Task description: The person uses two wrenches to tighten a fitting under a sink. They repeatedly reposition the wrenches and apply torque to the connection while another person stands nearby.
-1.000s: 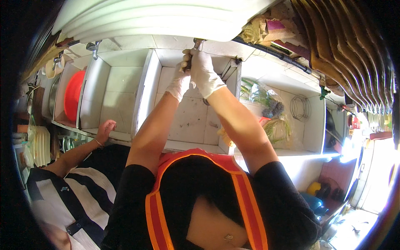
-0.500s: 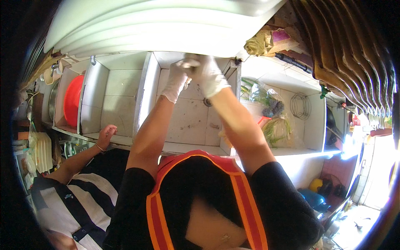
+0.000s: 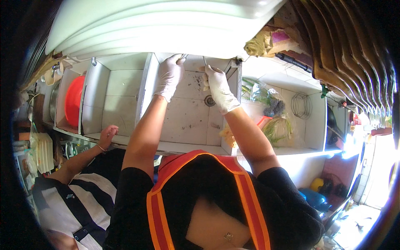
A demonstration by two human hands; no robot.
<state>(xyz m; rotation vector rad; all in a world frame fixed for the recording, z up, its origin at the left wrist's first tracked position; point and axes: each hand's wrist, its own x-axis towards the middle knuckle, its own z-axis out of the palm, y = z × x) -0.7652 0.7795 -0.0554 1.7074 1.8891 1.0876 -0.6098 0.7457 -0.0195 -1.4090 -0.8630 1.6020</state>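
Note:
At the back of the middle tiled sink [image 3: 183,125], my gloved left hand [image 3: 169,76] has its fingers curled round a small metal piece [image 3: 184,56], partly hidden beneath the white ridged panel's edge. My gloved right hand [image 3: 218,87] is a little to its right, fingers closed on a thin metal rod [image 3: 204,61] that points toward the panel. Below and between them, a round drain [image 3: 209,100] sits in the basin floor, with dark specks [image 3: 198,83] scattered nearby.
A white ridged panel [image 3: 158,29] overhangs the sinks. The left sink [image 3: 116,104] adjoins a red basin [image 3: 74,100]. The right sink holds bagged greens [image 3: 277,129] and a wire coil [image 3: 301,104]. A co-worker's hand [image 3: 107,135] rests by the front rim at left. Brown corrugated sheets [image 3: 346,54] hang upper right.
My hands, together at the top a second ago, have separated: the left moved leftward, the right rightward and down. The drain and dark specks now show between them.

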